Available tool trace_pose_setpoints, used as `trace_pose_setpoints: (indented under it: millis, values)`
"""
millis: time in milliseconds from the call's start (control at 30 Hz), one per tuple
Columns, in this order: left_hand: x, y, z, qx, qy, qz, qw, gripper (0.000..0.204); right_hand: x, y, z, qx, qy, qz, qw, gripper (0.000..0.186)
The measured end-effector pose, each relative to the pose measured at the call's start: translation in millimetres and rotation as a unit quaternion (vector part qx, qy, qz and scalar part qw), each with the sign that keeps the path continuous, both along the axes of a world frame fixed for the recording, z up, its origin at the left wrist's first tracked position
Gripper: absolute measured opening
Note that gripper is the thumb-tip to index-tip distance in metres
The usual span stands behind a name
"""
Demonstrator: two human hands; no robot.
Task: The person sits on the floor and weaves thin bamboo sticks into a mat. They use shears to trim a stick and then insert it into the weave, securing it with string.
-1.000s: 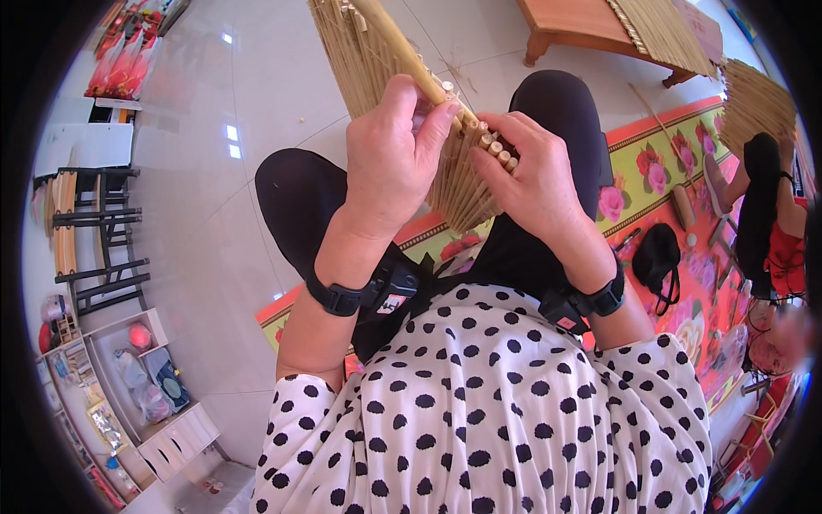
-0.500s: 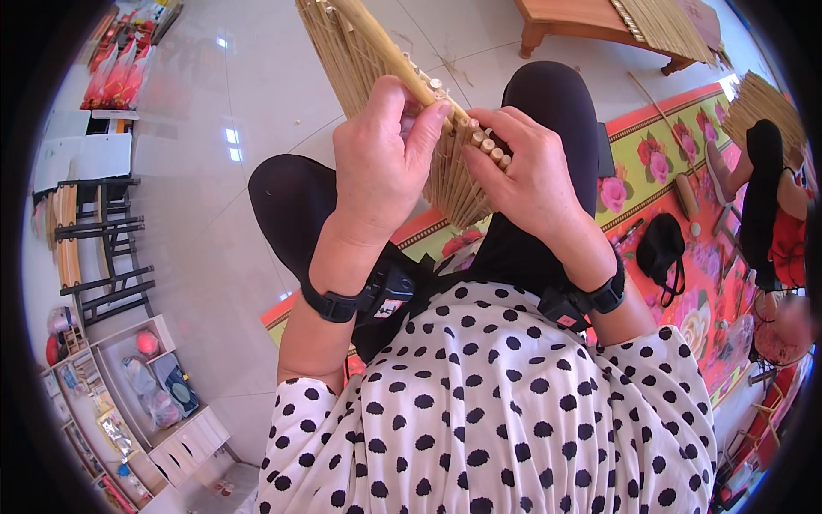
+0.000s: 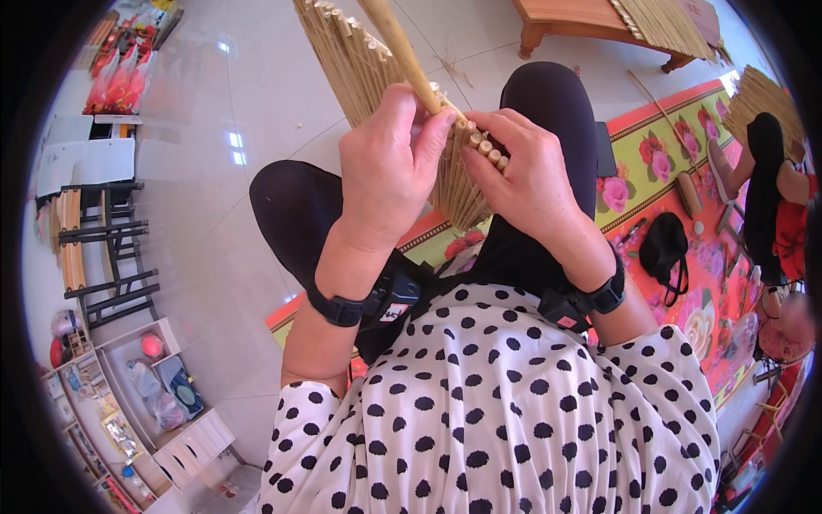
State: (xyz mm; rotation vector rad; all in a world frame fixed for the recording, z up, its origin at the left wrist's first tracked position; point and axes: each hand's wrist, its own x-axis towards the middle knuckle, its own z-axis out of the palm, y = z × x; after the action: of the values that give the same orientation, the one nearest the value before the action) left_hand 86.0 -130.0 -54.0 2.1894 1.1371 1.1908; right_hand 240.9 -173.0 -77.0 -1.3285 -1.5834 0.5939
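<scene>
A mat of tied straw-coloured stalks hangs between my knees, its pale cut ends turned up in a row. My left hand is closed, thumb and fingers pinching a single thicker stalk at its lower end. That stalk slants up and away past the upper edge of the view, its low end against the row of cut ends. My right hand grips the near end of the mat, several round stalk ends showing beside its thumb. What lies under my fingertips is hidden.
A wooden bench at the top right carries another stalk mat. A flowered red and green mat on the right holds a black cap. Another person's leg is beyond it. Folded black-legged stools and a shelf unit stand left.
My left hand has shifted slightly right and down, and the thick stalk now stands steeper, uncovering more cut ends on its left. My right hand keeps its grip.
</scene>
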Motion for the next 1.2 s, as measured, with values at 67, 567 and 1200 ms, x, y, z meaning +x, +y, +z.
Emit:
trace_pose_setpoints:
  millis: [67,567,1200]
  values:
    - [1.4,-1.8,1.0,0.008,0.011,0.005,1.000,0.017,-0.1,0.8,-0.8,0.002,0.003,0.000,1.000,0.026]
    - [2.6,1.7,-3.6,0.000,-0.023,-0.007,1.000,0.017,-6.0,-3.4,1.9,0.014,-0.020,-0.054,0.998,0.024]
    - [7.9,0.8,-16.4,0.040,0.028,0.018,0.999,0.016,-7.5,-3.9,-1.9,0.032,-0.008,-0.062,0.998,0.024]
